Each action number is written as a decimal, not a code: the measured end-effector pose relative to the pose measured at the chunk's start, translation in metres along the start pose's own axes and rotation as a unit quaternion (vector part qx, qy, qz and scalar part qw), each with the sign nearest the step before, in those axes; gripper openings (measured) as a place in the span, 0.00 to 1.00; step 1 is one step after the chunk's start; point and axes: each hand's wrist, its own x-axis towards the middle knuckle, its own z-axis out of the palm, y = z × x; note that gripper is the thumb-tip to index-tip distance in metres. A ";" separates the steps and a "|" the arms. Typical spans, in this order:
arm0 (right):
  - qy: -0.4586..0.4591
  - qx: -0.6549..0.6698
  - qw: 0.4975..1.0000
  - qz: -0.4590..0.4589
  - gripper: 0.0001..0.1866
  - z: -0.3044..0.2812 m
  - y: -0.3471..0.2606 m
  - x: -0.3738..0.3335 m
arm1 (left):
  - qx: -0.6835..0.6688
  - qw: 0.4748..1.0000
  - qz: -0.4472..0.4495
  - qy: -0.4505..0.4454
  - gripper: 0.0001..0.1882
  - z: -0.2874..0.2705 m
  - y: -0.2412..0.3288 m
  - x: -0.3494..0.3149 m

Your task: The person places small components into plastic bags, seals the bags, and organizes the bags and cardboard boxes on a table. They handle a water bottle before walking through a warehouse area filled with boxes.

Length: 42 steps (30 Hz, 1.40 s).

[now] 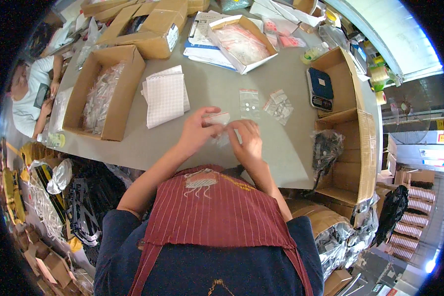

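Far left of frame: another person (pixel 27 98) sits at the counter (pixel 217 93) edge, hands near a phone, separate from this work. Left-centre: one open cardboard box (pixel 103 91) full of clear packets, count not readable. Upper left: a stack of closed cartons (pixel 148 24). Just right of the open box: a pile of gridded white sheets (pixel 165 96), at least two layers. Centre, over the near counter edge: left hand (pixel 197 130) pinches one small clear zip bag (pixel 217 118) between thumb and fingertips; right hand (pixel 246 140) meets it from the other side, fingers curled onto the same bag, grip pressed together on it as far as I can tell. Whether the seal is closed can't be told, too small. Upper centre: one shallow white tray box (pixel 241 42) with more clear bags inside. Right of the hands: one flat zip bag with a red strip (pixel 249 101) and a small loose cluster of like bags (pixel 278 106), roughly three or four; these look finished. Upper right: one small digital scale (pixel 320 89), nothing on it. Right edge: open cartons (pixel 352 148) with a dark bagged bundle (pixel 325 148). Judgement: early in the batch, few bags done, box stock still large.
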 end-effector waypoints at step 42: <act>-0.067 0.361 0.864 0.345 0.12 -0.040 0.121 0.024 | 0.596 0.761 0.248 0.061 0.31 0.003 -0.076 0.058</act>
